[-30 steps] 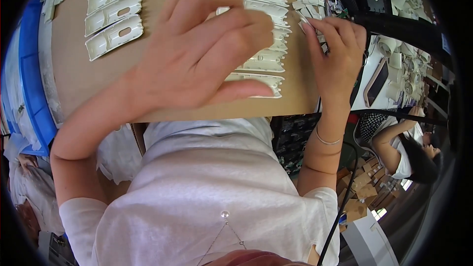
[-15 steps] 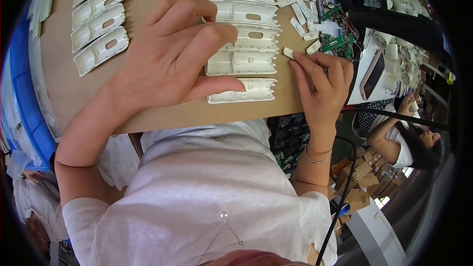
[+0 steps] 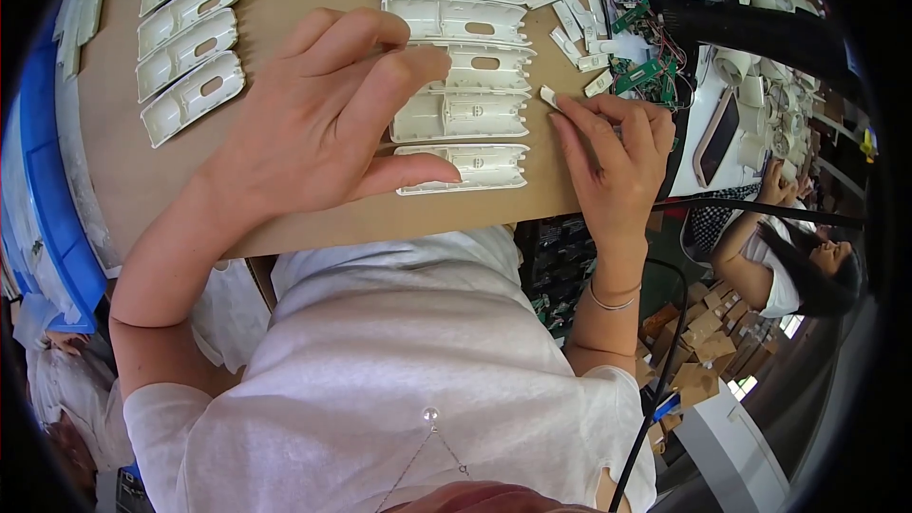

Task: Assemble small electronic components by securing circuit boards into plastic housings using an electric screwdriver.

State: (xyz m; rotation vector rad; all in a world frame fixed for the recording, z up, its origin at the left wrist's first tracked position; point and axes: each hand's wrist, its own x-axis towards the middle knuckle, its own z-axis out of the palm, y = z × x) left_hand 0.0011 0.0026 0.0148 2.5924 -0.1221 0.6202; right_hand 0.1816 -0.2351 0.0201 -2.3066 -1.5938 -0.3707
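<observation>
My left hand point(image 3: 318, 123) hangs over the left ends of a column of white plastic shell halves point(image 3: 458, 116), its fingers bent and apart, with nothing seen between them. Its thumb reaches over the nearest shell half point(image 3: 494, 167), which lies slightly apart from the others; I cannot tell if they touch. To the right of the column, my right hand point(image 3: 617, 147) has thumb and forefinger closed on one end of a small white plastic piece point(image 3: 548, 95). The other fingers of that hand are curled in.
More shells point(image 3: 195, 95) line the left of the brown tabletop point(image 3: 313, 228). Small white pieces point(image 3: 570, 19) and green circuit boards point(image 3: 641, 76) with wires lie at the right. Beyond are a phone point(image 3: 717, 138), a black cable point(image 3: 760, 214) and a seated person point(image 3: 760, 266).
The whole view has shifted slightly, so the shells and boards appear a little further left and up. Both hands keep nearly the same pose and place over the table.
</observation>
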